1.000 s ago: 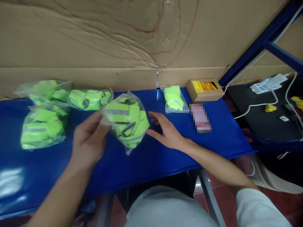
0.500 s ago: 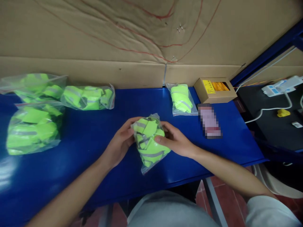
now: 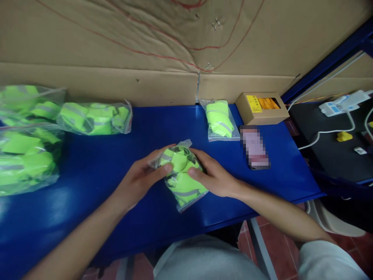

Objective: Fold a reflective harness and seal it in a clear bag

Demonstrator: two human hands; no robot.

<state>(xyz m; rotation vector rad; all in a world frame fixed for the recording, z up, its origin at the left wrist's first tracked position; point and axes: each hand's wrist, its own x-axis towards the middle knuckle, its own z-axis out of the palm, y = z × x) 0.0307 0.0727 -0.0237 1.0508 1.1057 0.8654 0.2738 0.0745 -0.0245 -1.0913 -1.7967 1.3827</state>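
Note:
A clear plastic bag of folded neon-yellow reflective straps (image 3: 186, 182) is held between my two hands over the blue table (image 3: 122, 217). My left hand (image 3: 145, 175) grips the bag's left side, thumb pressed on the front of it. Around the right side my right hand (image 3: 214, 175) is closed, its thumb also on the front. The other fingers of both hands are partly hidden behind the bag. The bag tilts, with its lower edge toward me.
Similar bags (image 3: 97, 118) of neon straps lie at the left. Another bag (image 3: 220, 120) sits at the back right, beside a cardboard box (image 3: 262, 109) with yellow contents and a blurred-out phone (image 3: 255, 147). A power strip (image 3: 344, 104) rests on the black surface farther right.
My left thumb has come onto the front of the bag, and the left hand now wraps its side more closely. The camera view has shifted slightly, moving the surroundings left.

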